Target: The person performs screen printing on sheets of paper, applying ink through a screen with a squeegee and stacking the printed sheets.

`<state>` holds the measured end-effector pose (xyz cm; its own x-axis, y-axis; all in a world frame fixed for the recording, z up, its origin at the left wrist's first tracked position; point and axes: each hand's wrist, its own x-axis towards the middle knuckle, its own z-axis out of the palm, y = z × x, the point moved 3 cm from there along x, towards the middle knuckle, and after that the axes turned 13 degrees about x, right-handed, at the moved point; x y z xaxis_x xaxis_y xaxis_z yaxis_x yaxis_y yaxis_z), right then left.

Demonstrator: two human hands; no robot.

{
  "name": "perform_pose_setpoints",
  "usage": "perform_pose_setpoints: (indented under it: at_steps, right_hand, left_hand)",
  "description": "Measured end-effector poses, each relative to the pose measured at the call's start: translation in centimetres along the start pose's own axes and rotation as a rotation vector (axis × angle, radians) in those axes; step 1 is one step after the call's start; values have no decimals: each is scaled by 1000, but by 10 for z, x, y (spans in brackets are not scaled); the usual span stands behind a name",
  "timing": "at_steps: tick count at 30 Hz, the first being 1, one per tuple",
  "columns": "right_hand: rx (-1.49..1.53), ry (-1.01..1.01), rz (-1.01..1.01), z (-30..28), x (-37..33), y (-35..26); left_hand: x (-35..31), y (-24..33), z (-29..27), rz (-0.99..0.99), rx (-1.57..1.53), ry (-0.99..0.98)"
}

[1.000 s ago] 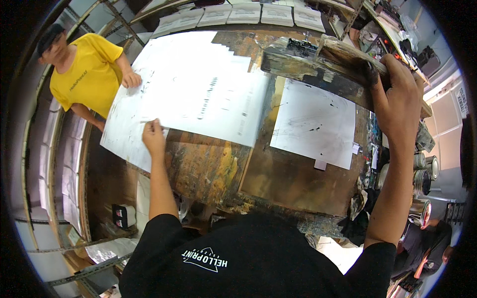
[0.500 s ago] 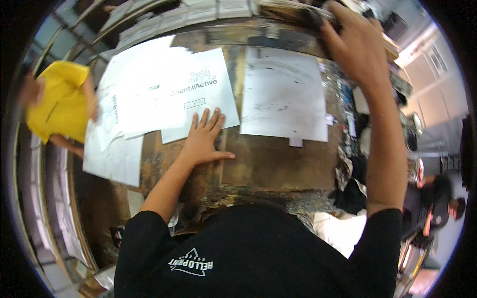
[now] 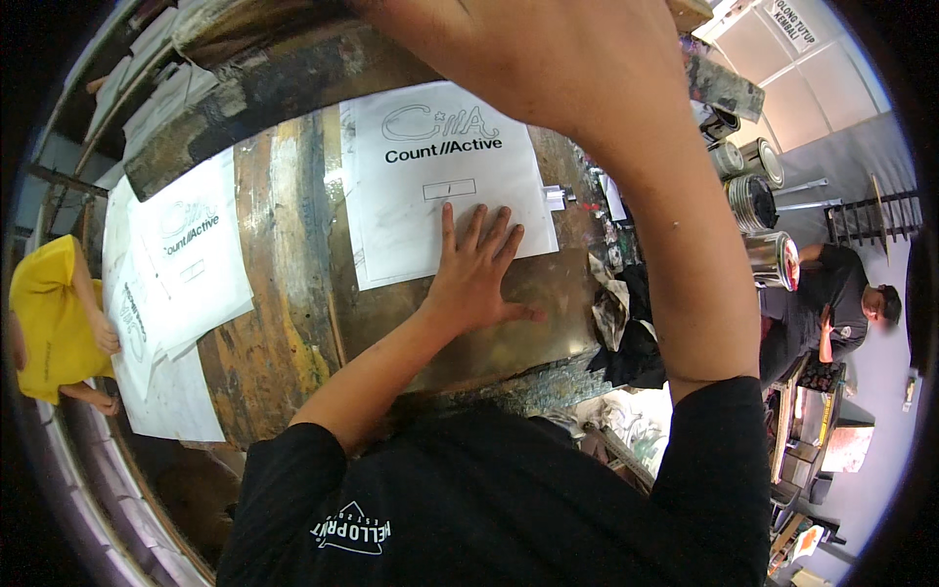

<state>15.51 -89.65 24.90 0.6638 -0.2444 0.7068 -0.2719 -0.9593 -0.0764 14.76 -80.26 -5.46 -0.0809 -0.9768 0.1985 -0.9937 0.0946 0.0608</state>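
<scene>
Left hand [image 3: 473,287] lay fingers-spread on one printed white sheet [image 3: 445,168]. Right hand [image 3: 538,51] was at twelve o'clock, grip indiscernible.

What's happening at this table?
Someone is handling a printed sheet: their left grip lies flat on its lower part, fingers spread. The right grip is raised past it, its fingertips out of view, so I can't tell whether it holds the dark beam beyond the sheet. To the left, more printed sheets lie overlapping, with a co-worker in yellow at their edge.
</scene>
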Motion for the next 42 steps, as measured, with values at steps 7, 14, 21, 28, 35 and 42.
perform_pose_setpoints:
  at_steps: [7, 14, 21, 28, 35, 42]
  right_hand:
    - [145, -94, 9, -20, -1, -17]
    - [121, -324, 165, -29, 8, -26]
    - [159, -531, -77, 47, -119, -2]
    - [121, -492, 34, 95, -210, -24]
    - [14, -486, 38, 150, -182, 0]
    - [-40, -475, 41, 166, -201, -9]
  left_hand:
    - [-2, -3, -2, 16, -40, 132]
    - [-72, -124, -95, -640, -804, 627]
    - [-140, -110, -136, -843, -1003, 361]
    - [-186, -107, -51, -704, -76, 253]
    - [-186, -111, -46, -707, -61, 179]
    - [-189, -111, -42, -680, -34, 178]
